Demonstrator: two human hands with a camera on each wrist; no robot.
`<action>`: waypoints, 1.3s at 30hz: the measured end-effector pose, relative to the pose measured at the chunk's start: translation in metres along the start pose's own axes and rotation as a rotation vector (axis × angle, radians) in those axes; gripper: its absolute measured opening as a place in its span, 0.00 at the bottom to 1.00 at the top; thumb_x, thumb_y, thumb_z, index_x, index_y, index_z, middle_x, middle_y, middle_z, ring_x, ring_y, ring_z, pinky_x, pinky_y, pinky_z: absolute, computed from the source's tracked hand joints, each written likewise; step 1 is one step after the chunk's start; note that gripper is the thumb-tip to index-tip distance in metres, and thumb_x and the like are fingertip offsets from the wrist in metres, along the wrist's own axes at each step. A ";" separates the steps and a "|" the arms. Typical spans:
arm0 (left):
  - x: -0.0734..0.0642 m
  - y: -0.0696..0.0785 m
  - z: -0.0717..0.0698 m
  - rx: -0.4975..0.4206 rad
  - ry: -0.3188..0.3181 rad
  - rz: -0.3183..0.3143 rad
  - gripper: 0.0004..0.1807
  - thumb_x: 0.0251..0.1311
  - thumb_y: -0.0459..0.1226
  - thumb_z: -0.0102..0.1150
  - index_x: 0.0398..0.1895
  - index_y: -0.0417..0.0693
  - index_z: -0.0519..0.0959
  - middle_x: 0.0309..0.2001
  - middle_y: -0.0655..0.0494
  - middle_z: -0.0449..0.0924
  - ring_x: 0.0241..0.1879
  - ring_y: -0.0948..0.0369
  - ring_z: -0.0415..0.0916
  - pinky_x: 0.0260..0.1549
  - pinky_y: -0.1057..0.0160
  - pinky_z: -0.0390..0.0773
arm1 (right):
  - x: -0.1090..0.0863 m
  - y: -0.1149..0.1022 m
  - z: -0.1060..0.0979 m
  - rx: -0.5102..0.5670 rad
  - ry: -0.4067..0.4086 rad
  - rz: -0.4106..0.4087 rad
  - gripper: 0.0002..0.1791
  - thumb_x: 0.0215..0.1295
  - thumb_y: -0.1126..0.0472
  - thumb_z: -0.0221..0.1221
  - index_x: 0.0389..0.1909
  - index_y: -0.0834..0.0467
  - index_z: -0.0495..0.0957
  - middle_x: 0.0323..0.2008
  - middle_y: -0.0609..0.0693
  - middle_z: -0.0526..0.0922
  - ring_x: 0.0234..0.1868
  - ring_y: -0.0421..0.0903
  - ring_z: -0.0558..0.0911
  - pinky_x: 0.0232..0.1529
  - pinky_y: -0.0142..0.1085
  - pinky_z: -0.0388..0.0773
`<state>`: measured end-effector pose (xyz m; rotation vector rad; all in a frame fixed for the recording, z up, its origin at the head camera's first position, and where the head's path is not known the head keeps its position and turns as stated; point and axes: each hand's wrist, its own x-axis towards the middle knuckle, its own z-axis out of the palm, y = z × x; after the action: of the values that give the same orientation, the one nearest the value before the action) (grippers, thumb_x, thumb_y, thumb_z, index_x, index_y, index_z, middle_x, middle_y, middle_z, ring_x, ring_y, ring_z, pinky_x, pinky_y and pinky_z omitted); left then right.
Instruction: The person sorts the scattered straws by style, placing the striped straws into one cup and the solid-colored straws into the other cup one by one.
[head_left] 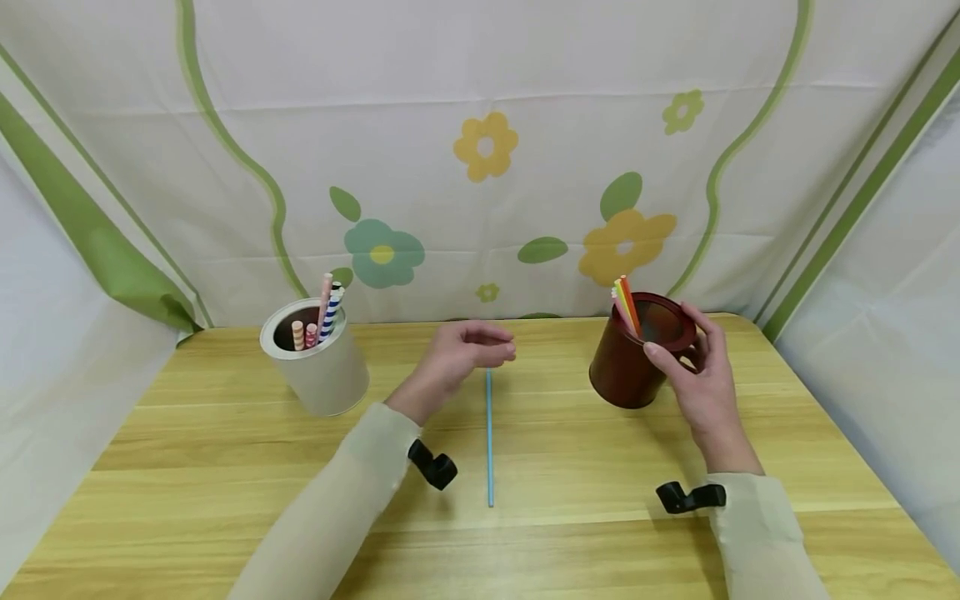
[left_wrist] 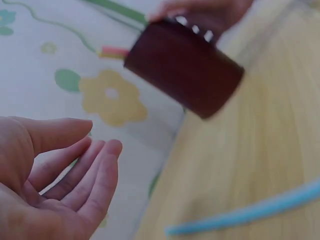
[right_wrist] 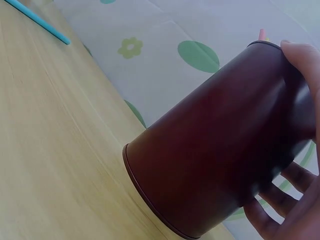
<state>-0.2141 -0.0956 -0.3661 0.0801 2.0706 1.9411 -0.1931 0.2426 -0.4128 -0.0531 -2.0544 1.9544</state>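
My right hand (head_left: 701,371) grips the upper part of a dark red cylindrical cup (head_left: 621,367), thumb at the near side of the rim and fingers on the far right side. Several thin colored straws (head_left: 628,307), red, orange, yellow and pink, lean inside that cup. The right wrist view shows the cup's smooth side (right_wrist: 215,135) slanting, with fingertips against it. Over the middle of the table hovers my left hand (head_left: 465,354), its fingers loosely bent with nothing between them. Just below it, a blue straw (head_left: 490,442) lies lengthwise on the wood.
On the left stands a white cylindrical cup (head_left: 326,379) with several striped paper straws (head_left: 327,312) inside. A white curtain (head_left: 420,67) with flower prints hangs along the back edge of the wooden table (head_left: 225,492). White cloth also borders both sides.
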 end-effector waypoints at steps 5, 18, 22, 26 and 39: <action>-0.002 -0.020 -0.011 0.085 0.047 -0.034 0.08 0.68 0.33 0.73 0.46 0.40 0.88 0.45 0.49 0.90 0.46 0.50 0.89 0.61 0.46 0.85 | 0.000 0.000 -0.001 -0.003 -0.001 0.001 0.44 0.72 0.67 0.69 0.83 0.42 0.62 0.65 0.39 0.75 0.62 0.39 0.75 0.54 0.21 0.75; 0.003 -0.057 -0.022 0.283 0.130 -0.035 0.06 0.60 0.33 0.78 0.36 0.40 0.89 0.34 0.50 0.89 0.29 0.59 0.82 0.31 0.65 0.82 | -0.001 -0.002 -0.001 -0.008 -0.001 0.001 0.43 0.72 0.65 0.69 0.82 0.41 0.62 0.66 0.40 0.74 0.63 0.40 0.75 0.55 0.22 0.75; 0.005 -0.058 -0.016 0.320 0.164 -0.048 0.06 0.59 0.34 0.79 0.34 0.41 0.89 0.31 0.50 0.89 0.25 0.60 0.80 0.27 0.66 0.81 | -0.001 -0.002 -0.001 -0.008 0.000 0.006 0.43 0.73 0.65 0.69 0.82 0.41 0.62 0.66 0.40 0.74 0.63 0.40 0.75 0.54 0.22 0.75; 0.007 -0.056 -0.009 0.349 0.203 -0.081 0.08 0.58 0.35 0.80 0.32 0.42 0.88 0.27 0.50 0.87 0.22 0.61 0.78 0.25 0.66 0.79 | -0.002 -0.001 -0.002 -0.015 -0.001 0.003 0.43 0.72 0.64 0.69 0.82 0.40 0.62 0.67 0.41 0.74 0.63 0.40 0.75 0.55 0.21 0.75; 0.010 -0.046 0.012 0.596 0.325 -0.169 0.11 0.57 0.38 0.80 0.22 0.47 0.87 0.30 0.53 0.88 0.27 0.58 0.78 0.23 0.65 0.73 | -0.001 0.000 -0.001 -0.011 0.002 0.003 0.43 0.72 0.65 0.68 0.83 0.41 0.61 0.66 0.40 0.74 0.63 0.40 0.75 0.54 0.22 0.75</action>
<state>-0.2132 -0.0856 -0.4135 -0.2906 2.7034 1.2500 -0.1924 0.2429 -0.4130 -0.0599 -2.0650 1.9443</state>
